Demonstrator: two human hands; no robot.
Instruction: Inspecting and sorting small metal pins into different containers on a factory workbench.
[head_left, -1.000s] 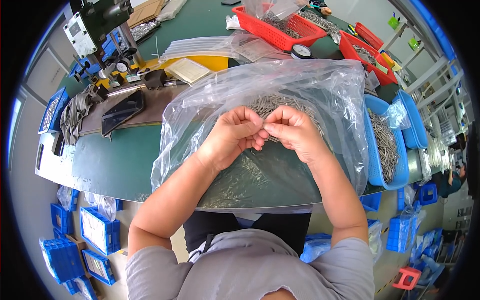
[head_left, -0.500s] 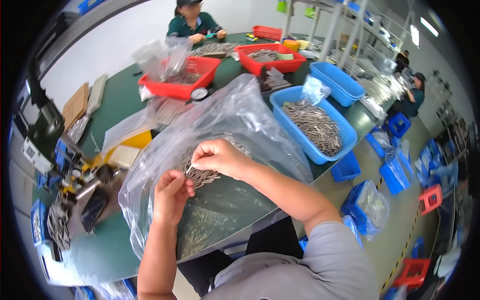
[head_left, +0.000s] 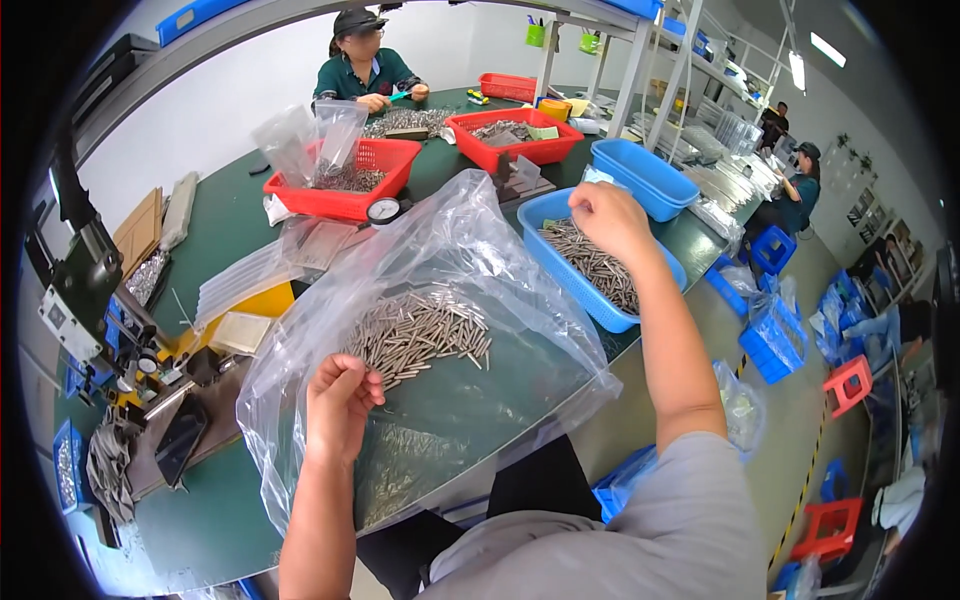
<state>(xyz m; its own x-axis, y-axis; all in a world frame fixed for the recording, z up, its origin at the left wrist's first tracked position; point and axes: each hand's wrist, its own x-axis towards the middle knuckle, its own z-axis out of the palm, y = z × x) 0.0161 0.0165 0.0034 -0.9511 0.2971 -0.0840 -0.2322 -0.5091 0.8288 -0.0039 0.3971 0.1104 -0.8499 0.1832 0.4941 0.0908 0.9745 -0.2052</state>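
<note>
Left hand (head_left: 340, 405) low over the green table (head_left: 225, 225), fingers curled loosely together at the near edge of a heap of small metal pins (head_left: 420, 335); fingertips touching the nearest pins, though whether any are pinched between them cannot be told. Pins spread just beyond and to the right of that hand, lying on a big clear plastic bag (head_left: 470, 260) that billows up behind the heap and drapes toward the table's front edge under the wrist.

Right hand (head_left: 610, 215) stretched far forward and to the right, well apart from the left, hovering over a blue bin (head_left: 560, 265) of the same kind of pins. Fingers bent downward and drawn together; anything gripped inside hidden from view. Second blue bin (head_left: 645, 175) just beyond that hand.

Further ahead of the left hand, a round dial gauge (head_left: 383, 210) beside a red tray (head_left: 345, 195) holding pins and upright clear bags. Another red tray (head_left: 510, 135) beyond it. Off to the left, a yellow fixture (head_left: 250, 310) and dark machine parts. At the table's far end, a seated person in a green top (head_left: 365, 75).
</note>
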